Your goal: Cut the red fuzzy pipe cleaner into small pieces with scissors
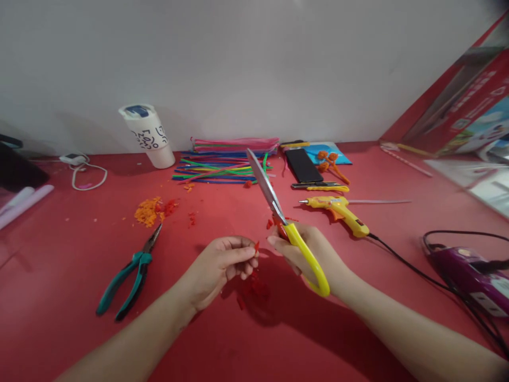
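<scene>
My left hand (222, 262) pinches a small red fuzzy piece (256, 248) between thumb and forefinger. In my right hand (316, 245) are yellow-handled scissors (302, 249), their blades pointing up and away; they look nearly closed. Something red shows beside the blades' base, near my right fingertips, but I cannot make out its shape. Below and between the hands, red clippings (256, 286) lie on the red table (207, 345). A heap of orange clippings (147, 212) sits to the left, with red bits (170, 207) touching its side.
Teal-handled pliers (137, 273) lie left of my left hand. Pipe cleaners (222, 167) line the back, near a white tumbler (149, 137). At right are a phone (304, 165), orange pipe-cleaner shapes (328, 159), a yellow glue gun (338, 211) with its cord, and a purple power strip (469, 276).
</scene>
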`<state>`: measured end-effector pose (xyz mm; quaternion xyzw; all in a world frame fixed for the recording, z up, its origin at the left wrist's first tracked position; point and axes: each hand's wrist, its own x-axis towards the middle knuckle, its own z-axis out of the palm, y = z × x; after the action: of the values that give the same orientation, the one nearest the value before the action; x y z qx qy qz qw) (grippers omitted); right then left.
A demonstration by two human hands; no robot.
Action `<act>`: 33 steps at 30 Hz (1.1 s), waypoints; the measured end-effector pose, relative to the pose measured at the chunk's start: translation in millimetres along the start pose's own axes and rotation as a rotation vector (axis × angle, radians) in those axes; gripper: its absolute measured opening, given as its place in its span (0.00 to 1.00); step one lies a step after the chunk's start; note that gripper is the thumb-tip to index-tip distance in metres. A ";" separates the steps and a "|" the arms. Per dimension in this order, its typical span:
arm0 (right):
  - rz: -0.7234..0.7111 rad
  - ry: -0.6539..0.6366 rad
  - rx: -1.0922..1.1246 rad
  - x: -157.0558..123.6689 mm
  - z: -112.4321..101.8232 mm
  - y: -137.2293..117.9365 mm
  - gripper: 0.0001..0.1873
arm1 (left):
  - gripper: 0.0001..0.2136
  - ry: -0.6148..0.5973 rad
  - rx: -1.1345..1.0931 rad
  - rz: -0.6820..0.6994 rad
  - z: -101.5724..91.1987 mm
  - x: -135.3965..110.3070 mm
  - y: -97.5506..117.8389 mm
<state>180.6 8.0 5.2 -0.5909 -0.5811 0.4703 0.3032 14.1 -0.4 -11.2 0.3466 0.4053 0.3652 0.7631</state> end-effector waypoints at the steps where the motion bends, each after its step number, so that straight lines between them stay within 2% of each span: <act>1: 0.017 -0.015 0.001 -0.8 -0.2 -1.5 0.03 | 0.03 0.000 0.017 0.000 0.1 0.2 -0.3; 5: -0.008 -0.114 0.032 -4.0 0.4 -4.5 0.04 | 0.03 0.002 0.092 -0.004 0.6 0.9 -1.6; 9: -0.042 -0.142 -0.001 -5.4 1.0 -2.6 0.05 | 0.02 -0.005 0.108 -0.030 1.3 0.4 -2.4; 14: -0.015 -0.194 0.051 -6.9 2.9 -1.6 0.04 | 0.09 -0.026 0.091 0.002 4.1 -0.6 -3.5; 17: -0.047 -0.167 0.050 -7.9 5.1 -1.4 0.04 | 0.08 -0.035 0.085 -0.039 6.3 -1.1 -3.7; 19: -0.059 -0.104 0.035 -7.4 3.2 -1.8 0.04 | 0.06 -0.022 0.122 -0.048 5.9 -1.2 -2.2; 21: -0.064 -0.006 -0.011 -4.2 -3.7 -2.1 0.05 | 0.06 0.028 0.239 -0.011 2.5 -0.8 1.2; 24: -0.082 0.147 -0.199 6.0 -21.6 0.9 0.08 | 0.13 0.207 0.576 0.129 -8.3 1.4 8.3; 26: -0.070 0.150 -0.373 14.6 -32.9 6.4 0.08 | 0.16 0.304 0.863 0.312 -17.2 4.3 12.2; 28: -0.064 0.149 -0.437 22.2 -39.8 13.1 0.08 | 0.13 0.374 1.060 0.455 -25.5 7.7 14.8; 30: -0.067 0.139 -0.467 27.3 -41.7 18.5 0.09 | 0.02 0.455 1.142 0.480 -32.4 10.7 16.3; 33: -0.073 0.150 -0.483 30.3 -40.0 21.9 0.10 | 0.05 0.496 1.203 0.475 -40.1 13.0 17.5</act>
<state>222.2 42.0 -5.8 -0.6581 -0.6735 0.2612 0.2123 -20.4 28.5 -18.9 0.6951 0.6130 0.3026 0.2226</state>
